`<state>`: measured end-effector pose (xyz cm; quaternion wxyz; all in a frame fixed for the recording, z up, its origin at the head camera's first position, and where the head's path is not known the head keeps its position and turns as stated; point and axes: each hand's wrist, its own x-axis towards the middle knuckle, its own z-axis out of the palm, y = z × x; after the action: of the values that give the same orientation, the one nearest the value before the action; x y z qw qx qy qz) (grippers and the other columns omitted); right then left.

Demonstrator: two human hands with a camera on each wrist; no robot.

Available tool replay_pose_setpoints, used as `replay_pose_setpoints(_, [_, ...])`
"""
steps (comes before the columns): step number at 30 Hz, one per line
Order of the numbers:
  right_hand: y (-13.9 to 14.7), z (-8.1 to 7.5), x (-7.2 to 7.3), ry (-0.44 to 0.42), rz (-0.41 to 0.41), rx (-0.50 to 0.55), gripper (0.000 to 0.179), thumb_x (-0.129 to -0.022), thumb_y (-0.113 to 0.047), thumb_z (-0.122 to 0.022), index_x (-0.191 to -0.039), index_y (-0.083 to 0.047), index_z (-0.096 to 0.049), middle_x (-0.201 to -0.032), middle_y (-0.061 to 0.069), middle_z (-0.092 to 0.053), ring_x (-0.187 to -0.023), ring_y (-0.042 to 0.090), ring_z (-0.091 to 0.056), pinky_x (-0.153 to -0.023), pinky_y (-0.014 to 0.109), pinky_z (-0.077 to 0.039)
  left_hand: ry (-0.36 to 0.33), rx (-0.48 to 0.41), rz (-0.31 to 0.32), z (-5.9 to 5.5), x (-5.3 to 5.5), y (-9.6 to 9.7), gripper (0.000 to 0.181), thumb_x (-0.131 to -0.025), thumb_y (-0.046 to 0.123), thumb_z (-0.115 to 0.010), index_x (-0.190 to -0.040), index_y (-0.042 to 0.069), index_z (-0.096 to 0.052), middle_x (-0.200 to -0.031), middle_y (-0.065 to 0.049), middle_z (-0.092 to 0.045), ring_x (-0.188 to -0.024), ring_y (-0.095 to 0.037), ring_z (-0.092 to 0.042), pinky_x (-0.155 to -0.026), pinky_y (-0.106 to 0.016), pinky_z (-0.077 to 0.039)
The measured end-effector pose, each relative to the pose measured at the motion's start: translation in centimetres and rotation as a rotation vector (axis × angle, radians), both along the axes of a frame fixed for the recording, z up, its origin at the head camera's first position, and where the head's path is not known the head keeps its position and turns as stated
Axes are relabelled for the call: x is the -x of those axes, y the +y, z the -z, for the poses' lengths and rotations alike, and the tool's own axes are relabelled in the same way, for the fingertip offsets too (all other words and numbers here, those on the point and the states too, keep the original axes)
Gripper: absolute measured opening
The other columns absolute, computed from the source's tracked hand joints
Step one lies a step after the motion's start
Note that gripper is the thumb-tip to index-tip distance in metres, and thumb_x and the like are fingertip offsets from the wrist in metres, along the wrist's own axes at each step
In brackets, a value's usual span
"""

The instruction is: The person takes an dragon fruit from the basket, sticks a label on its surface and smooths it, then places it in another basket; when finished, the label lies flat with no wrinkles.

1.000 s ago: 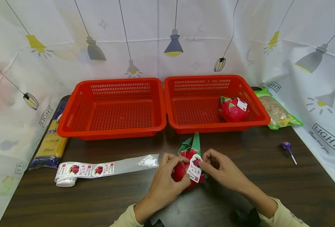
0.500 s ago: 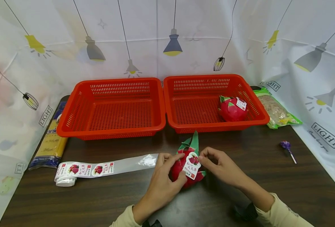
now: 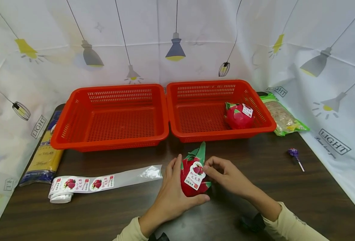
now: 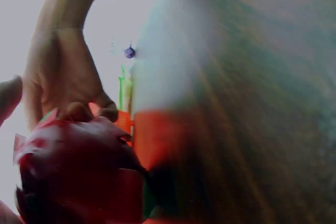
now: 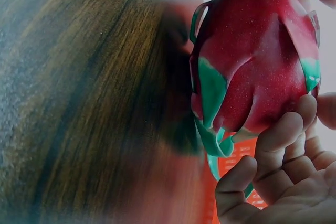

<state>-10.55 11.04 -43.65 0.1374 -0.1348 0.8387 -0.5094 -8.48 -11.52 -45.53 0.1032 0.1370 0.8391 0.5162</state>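
Note:
A red dragon fruit [image 3: 185,170] with green leaf tips sits on the table in front of the right basket. A white sticker [image 3: 194,175] printed with a dragon fruit lies slantwise across its top. My left hand [image 3: 172,197] is along the fruit's left side, fingers extended and thumb spread out below the sticker. On the other side my right hand [image 3: 230,177] pinches the sticker's upper right edge between thumb and index finger. The right wrist view shows the fruit [image 5: 252,61] from its side, with the index fingertip against its skin.
Two red baskets [image 3: 111,144] [image 3: 222,136] stand side by side at the back; the right one holds another stickered dragon fruit [image 3: 239,117]. A sticker roll [image 3: 61,190] trails its strip leftward of my hands. A yellow packet [image 3: 43,160], a green-edged bag [image 3: 282,115] and a lollipop [image 3: 294,153] lie around.
My left thumb and fingers have left the sticker's edges and spread out along the fruit. The right hand keeps its pinch, while the head view has shifted a little to the right.

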Motion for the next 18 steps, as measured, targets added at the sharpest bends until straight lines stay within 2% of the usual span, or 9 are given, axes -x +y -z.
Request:
replay_pose_setpoints(6, [0.0,-0.2,0.1,-0.003,-0.024,-0.001,0.015,-0.106,-0.023,-0.055,-0.104,-0.009,-0.06,-0.084,0.006,-0.052,-0.075,0.014,-0.055,-0.067,0.031,-0.052,-0.008,-0.018,0.02,0.4,0.3,0.1,0.126,-0.07,0.051,-0.091,-0.164,0.025,-0.011,-0.164,-0.009,-0.028,-0.145,-0.032,-0.036,-0.113,-0.061,-0.039])
replay_pose_setpoints(14, [0.4,-0.6,0.1,-0.016,-0.018,-0.014,0.016,-0.106,-0.024,-0.055,-0.106,-0.009,-0.06,-0.087,0.007,-0.055,-0.077,0.017,-0.057,-0.07,0.032,-0.054,0.043,-0.041,0.012,0.8,0.4,0.3,0.117,-0.072,0.043,-0.091,-0.161,0.019,-0.019,-0.145,-0.01,-0.048,-0.128,-0.026,-0.051,-0.105,-0.054,-0.046])
replay_pose_setpoints(16, [1.1,-1.3,0.3,0.024,-0.007,-0.051,0.014,-0.106,-0.023,-0.056,-0.106,-0.01,-0.062,-0.087,0.006,-0.058,-0.077,0.017,-0.058,-0.07,0.03,-0.054,0.041,-0.043,0.008,0.8,0.4,0.2,0.114,-0.072,0.042,-0.091,-0.16,0.019,-0.021,-0.142,-0.008,-0.05,-0.125,-0.025,-0.052,-0.103,-0.052,-0.048])
replay_pose_setpoints(18, [2.5,-2.5,0.7,0.102,0.031,-0.111,0.013,-0.105,-0.021,-0.056,-0.106,-0.009,-0.063,-0.087,0.005,-0.06,-0.077,0.016,-0.059,-0.069,0.029,-0.054,0.038,-0.045,0.003,0.8,0.4,0.1,0.112,-0.073,0.042,-0.09,-0.159,0.019,-0.022,-0.139,-0.007,-0.051,-0.123,-0.023,-0.053,-0.101,-0.05,-0.05])
